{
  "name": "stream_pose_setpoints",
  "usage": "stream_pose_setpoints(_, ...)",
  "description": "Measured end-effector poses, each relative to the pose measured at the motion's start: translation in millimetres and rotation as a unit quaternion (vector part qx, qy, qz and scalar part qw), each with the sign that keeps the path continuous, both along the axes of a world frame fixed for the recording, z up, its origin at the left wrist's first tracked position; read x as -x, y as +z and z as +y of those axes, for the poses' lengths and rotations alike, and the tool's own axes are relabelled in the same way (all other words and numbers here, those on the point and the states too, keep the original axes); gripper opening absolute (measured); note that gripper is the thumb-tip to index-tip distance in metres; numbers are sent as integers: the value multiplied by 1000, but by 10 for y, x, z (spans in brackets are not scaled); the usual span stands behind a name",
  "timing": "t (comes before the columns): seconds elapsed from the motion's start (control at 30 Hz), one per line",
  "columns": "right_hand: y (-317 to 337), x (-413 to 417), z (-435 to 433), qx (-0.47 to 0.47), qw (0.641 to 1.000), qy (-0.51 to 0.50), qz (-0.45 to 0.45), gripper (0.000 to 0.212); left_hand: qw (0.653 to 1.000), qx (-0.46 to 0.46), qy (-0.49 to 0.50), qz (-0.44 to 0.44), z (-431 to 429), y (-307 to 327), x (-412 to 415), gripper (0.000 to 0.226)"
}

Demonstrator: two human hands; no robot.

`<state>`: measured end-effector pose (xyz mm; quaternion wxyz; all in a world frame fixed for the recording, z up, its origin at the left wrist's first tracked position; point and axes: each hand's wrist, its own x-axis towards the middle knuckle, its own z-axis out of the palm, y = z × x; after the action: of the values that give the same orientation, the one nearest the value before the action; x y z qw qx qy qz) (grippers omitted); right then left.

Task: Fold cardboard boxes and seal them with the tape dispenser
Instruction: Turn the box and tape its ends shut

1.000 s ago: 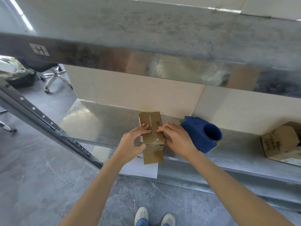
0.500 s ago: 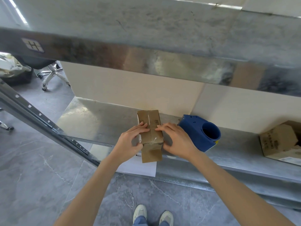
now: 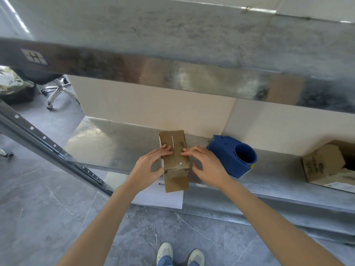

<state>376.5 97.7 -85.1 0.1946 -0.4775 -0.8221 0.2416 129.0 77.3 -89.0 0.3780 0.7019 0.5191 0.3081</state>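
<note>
The cardboard box (image 3: 180,140) is plain brown, with a glossy clear strip down its seam, on a mottled grey metal shelf (image 3: 115,143). Right of the box the tape dispenser (image 3: 224,152) is deep blue with a yellow fleck, and further right a second box (image 3: 322,162) is tan with dark lettering. Below the box, the sheet (image 3: 161,198) is white and the floor (image 3: 48,208) grey with pale veins.

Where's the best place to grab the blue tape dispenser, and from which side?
Probably the blocky body of the blue tape dispenser, behind its round opening, taken from above with the right hand. Its flat sides suit fingers, the wall stands close behind, and the box lies to its left.
</note>
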Motion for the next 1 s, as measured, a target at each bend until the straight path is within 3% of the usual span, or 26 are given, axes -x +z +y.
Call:
stream_pose_setpoints(0.1, 43, 32, -30, 8, 1000, -18, 9, 35, 1000, -10, 17, -17, -31, -6, -46, 55)
stream_pose_setpoints(0.17, 38, 86, -67, -2, 999, -40, 13, 38, 999, -19, 36, -25, -52, -18, -92, 47)
stream_pose_setpoints(0.4, -12, 183, -71, -20, 994, -88, 67, 32, 994, -46, 95, -25, -54, -74, -170, 47)
stream_pose_setpoints(0.7, 16, 3, -31, 13, 1000, -19, 16, 48, 999, -23, 37, -30, -19, -22, -51, 63)
stream_pose_setpoints(1.0, -62, 71, -43, -22, 996, -53, 67, 29, 997, -46, 48, -50, -27, -74, -73, 51)
